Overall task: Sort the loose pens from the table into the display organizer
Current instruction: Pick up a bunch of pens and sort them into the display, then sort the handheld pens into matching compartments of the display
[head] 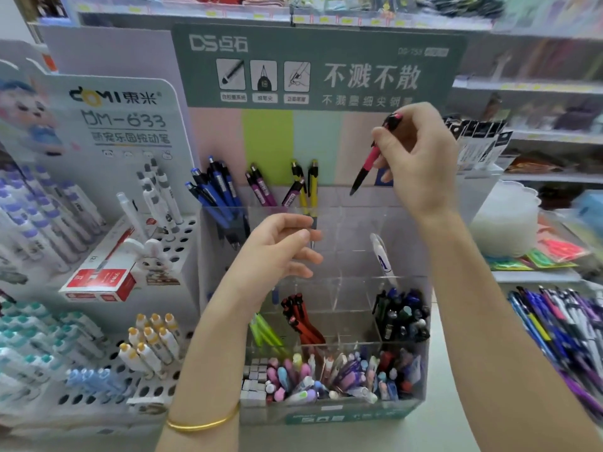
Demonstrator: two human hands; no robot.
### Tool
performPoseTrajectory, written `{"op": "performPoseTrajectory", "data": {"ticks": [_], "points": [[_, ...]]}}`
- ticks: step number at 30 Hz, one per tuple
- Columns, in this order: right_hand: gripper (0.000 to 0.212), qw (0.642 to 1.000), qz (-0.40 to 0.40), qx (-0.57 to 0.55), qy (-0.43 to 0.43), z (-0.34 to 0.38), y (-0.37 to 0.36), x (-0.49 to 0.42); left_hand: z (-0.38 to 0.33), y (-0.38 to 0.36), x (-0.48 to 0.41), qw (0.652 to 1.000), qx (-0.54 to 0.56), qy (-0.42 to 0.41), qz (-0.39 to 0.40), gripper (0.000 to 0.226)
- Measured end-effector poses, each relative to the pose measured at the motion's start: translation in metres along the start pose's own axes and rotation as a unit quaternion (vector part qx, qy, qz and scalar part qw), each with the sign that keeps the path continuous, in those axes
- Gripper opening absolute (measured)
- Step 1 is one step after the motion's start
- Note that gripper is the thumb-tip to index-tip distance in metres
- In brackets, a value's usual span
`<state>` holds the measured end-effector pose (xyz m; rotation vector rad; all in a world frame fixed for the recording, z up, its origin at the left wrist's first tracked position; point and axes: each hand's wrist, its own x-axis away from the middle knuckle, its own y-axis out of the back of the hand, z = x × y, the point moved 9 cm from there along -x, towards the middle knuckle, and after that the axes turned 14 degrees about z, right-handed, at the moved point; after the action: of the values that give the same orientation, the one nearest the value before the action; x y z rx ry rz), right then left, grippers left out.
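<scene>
My right hand (417, 158) pinches a pink and black pen (368, 164), tip down, above the back right compartments of the clear tiered display organizer (342, 220). My left hand (280, 249) hovers over the organizer's middle tier with relaxed, loosely curled fingers and holds nothing. The back row holds blue pens (217, 190), purple pens (261, 187) and yellow pens (308, 187). Lower tiers hold red pens (300, 318), green pens (266, 331), dark pens (403, 316) and mixed pastel pens (329, 376). A pile of loose pens (561, 327) lies on the table at the right.
A white perforated pen stand (107, 256) with a red box (101, 275) and a rabbit figure stands at the left. A green signboard (313, 66) rises behind the organizer. A translucent white tub (505, 220) sits at the right, with shelves behind it.
</scene>
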<state>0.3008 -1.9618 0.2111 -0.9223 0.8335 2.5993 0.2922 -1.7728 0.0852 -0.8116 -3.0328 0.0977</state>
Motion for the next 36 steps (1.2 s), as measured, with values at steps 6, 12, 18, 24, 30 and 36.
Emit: {"op": "performPoseTrajectory", "data": {"ticks": [6,12,18,24,30,36], "points": [[0.027,0.973,0.116,0.172,-0.099,-0.033,-0.04,-0.009,0.005,-0.01,-0.007,1.0,-0.001,0.015,0.012,0.016],[0.031,0.955,0.165,0.167,-0.181,-0.057,-0.059,-0.002,0.01,-0.019,-0.01,0.999,0.001,0.024,0.021,0.016],[0.024,0.985,0.069,0.115,-0.105,-0.037,-0.011,0.019,0.015,-0.047,-0.018,0.998,0.012,0.027,0.049,0.018],[0.024,0.981,0.052,0.029,-0.182,-0.094,0.066,0.098,0.034,-0.142,-0.043,0.99,0.029,0.035,0.137,0.018],[0.008,0.913,0.112,0.034,-0.391,-0.226,0.15,0.211,0.106,-0.28,-0.077,0.969,-0.01,0.129,0.21,0.014],[0.006,0.868,0.159,0.059,-0.467,-0.333,0.243,0.287,0.226,-0.375,-0.128,0.962,-0.081,0.232,0.119,0.027]]}}
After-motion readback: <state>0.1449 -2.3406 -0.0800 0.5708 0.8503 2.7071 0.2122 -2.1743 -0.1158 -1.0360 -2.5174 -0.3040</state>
